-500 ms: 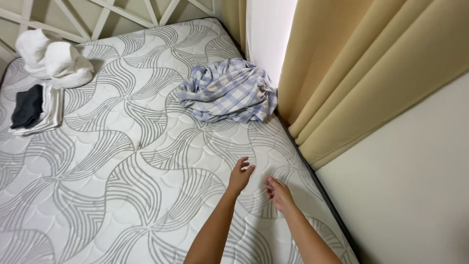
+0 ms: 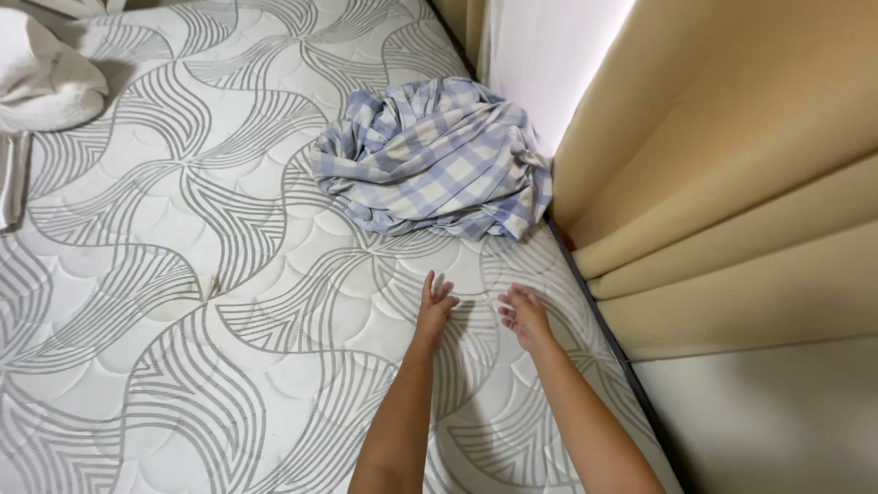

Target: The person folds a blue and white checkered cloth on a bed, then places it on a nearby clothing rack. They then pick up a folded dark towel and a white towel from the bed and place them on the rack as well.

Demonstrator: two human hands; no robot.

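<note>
A crumpled blue and white checked cloth lies in a heap on the bare quilted mattress, close to its right edge. My left hand reaches out over the mattress with fingers spread, empty, a short way below the cloth. Beside it, my right hand hovers with fingers loosely apart, also holding nothing. Neither hand touches the cloth.
A white bundled towel or cloth sits at the mattress's far left. Beige curtains hang along the right side, right next to the mattress edge. A pale wall fills the lower right.
Both hands have moved forward toward the checked cloth, and the view has shifted closer to it.
</note>
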